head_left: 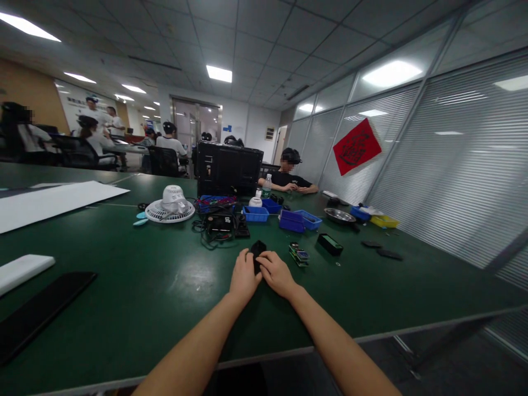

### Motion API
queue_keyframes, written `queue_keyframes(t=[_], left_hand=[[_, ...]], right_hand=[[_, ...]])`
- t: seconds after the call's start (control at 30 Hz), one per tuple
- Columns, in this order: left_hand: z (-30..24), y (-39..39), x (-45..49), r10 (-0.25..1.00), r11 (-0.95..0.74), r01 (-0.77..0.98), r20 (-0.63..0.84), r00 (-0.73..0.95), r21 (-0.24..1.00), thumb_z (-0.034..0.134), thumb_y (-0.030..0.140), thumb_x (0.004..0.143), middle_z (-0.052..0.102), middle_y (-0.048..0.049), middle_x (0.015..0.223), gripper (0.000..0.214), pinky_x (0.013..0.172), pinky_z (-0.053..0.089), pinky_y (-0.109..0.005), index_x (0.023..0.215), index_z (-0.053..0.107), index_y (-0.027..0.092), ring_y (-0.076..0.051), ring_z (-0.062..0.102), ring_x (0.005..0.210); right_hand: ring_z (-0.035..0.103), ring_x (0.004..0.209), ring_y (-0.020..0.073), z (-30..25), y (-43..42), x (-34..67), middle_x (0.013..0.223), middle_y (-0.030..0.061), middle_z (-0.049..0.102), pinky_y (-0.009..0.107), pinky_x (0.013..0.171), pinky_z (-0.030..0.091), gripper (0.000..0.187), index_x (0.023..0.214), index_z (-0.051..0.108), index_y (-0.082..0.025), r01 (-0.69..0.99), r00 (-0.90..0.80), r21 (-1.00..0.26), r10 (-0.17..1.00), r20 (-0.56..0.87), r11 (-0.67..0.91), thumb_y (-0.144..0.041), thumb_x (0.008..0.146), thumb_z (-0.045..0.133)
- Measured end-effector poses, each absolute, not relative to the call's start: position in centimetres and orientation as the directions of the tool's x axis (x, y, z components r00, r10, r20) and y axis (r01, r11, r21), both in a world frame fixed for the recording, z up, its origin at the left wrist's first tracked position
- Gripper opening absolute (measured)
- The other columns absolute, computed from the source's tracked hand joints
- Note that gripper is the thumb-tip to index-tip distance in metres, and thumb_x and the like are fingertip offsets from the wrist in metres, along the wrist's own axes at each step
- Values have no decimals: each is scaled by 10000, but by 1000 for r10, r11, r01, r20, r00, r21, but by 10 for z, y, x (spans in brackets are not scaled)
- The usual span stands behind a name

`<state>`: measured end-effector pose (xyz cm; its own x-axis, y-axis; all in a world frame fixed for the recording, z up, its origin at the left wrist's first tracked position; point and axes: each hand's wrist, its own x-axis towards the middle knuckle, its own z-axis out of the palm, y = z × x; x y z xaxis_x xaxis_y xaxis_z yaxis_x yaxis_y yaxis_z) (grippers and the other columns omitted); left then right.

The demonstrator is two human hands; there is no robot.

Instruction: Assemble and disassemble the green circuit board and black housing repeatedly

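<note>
Near the middle of the green table, my left hand and my right hand are both closed around a small black plastic case. My left hand grips its left side, and the fingers of my right hand press on its right side. The fingers hide much of the case, so I cannot tell what is inside it. Just right of my hands lies a small stack of green circuit boards. Beyond that sits a black rectangular box with green inside. Farther right are flat black pieces.
Behind the case, a black adapter lies among tangled cables. Blue bins, a white fan, a round metal dish and a yellow bin stand farther back. A large black screen rises behind them. Another person sits across the table.
</note>
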<state>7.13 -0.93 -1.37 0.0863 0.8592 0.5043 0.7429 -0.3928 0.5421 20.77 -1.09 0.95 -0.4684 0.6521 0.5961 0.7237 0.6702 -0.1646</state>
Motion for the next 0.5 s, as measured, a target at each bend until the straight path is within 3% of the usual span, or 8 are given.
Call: queue_keyframes(t=[0.07, 0.13, 0.2, 0.27, 0.37, 0.43, 0.5], left_hand=[[-11, -9, 69, 853, -362, 760, 520, 37, 539, 584, 211, 700, 467, -115, 1109, 436, 912, 388, -364, 1106, 445, 138, -224, 454, 1077], [-10, -8, 67, 854, -334, 773, 520, 6, 540, 597, 227, 697, 469, -91, 1050, 546, 895, 391, -354, 1195, 387, 148, -214, 469, 1028], [-9, -8, 65, 870, -312, 775, 493, 1, 549, 615, 252, 689, 454, -72, 1035, 644, 883, 394, -333, 1265, 337, 177, -203, 478, 995], [-7, -8, 63, 895, -292, 772, 445, 13, 565, 618, 278, 690, 439, -61, 1026, 641, 859, 402, -300, 1271, 358, 199, -188, 490, 961], [-6, -9, 60, 927, -270, 769, 372, 45, 579, 596, 319, 713, 425, -48, 1003, 458, 831, 406, -259, 1149, 508, 208, -160, 507, 899], [-5, -9, 59, 936, -274, 765, 344, 72, 583, 578, 339, 730, 423, -35, 974, 319, 822, 406, -246, 1024, 586, 213, -143, 510, 860], [-4, -9, 59, 937, -284, 761, 336, 93, 583, 568, 350, 738, 424, -28, 942, 246, 803, 411, -243, 934, 618, 211, -135, 508, 830]], right_hand=[[496, 979, 167, 11, -11, 207, 1044, 67, 544, 299, 840, 424, 276, 1068, 573, -221, 680, -468, -197, 626, 624, 706, -197, 858, 396], [508, 963, 162, 15, -9, 213, 1019, 70, 554, 297, 850, 417, 277, 1046, 581, -206, 711, -361, -238, 634, 684, 662, -215, 873, 366], [514, 948, 176, 19, -6, 227, 980, 82, 568, 315, 854, 406, 293, 1022, 588, -183, 821, -140, -283, 655, 742, 495, -254, 885, 339], [507, 962, 211, 24, -2, 246, 998, 112, 569, 347, 842, 399, 338, 1051, 575, -155, 923, 116, -328, 668, 735, 202, -316, 890, 326], [517, 965, 290, 25, 5, 274, 1044, 202, 553, 399, 787, 404, 474, 1134, 514, -70, 916, 393, -303, 734, 554, -262, -429, 858, 377], [544, 916, 314, 22, 9, 284, 986, 220, 577, 410, 743, 413, 518, 1088, 519, -48, 888, 457, -242, 816, 354, -392, -482, 829, 406], [564, 880, 308, 18, 13, 286, 928, 200, 600, 392, 715, 421, 468, 1030, 525, -64, 894, 440, -201, 871, 221, -400, -471, 823, 423]])
